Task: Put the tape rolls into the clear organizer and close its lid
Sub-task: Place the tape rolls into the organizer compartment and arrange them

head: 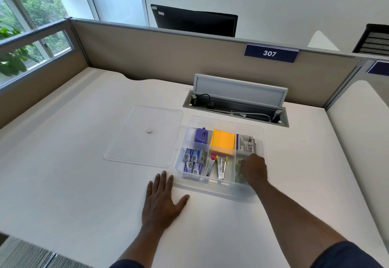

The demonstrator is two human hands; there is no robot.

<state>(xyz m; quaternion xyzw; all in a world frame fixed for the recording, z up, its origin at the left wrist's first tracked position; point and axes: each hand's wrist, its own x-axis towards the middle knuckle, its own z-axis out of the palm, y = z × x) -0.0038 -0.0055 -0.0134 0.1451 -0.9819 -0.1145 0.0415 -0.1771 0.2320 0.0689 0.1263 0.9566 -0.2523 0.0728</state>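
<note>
The clear organizer (221, 185) stands open on the white desk, split into several compartments. My right hand (253, 168) reaches into its front right compartment, fingers curled down over clear tape rolls (239, 178) that lie there; I cannot tell whether the fingers grip one. The clear lid (134, 141), with a small round knob at its middle, lies flat on the desk left of the organizer. My left hand (163, 200) rests flat on the desk, fingers spread, its fingertips beside the organizer's front left corner.
Other compartments hold a purple hole punch (201, 135), orange sticky notes (223, 143), small staple boxes (193, 160), staplers (219, 167) and a printed packet (245, 143). An open cable tray (235, 107) sits behind the organizer. Beige partitions bound the desk at the back and left.
</note>
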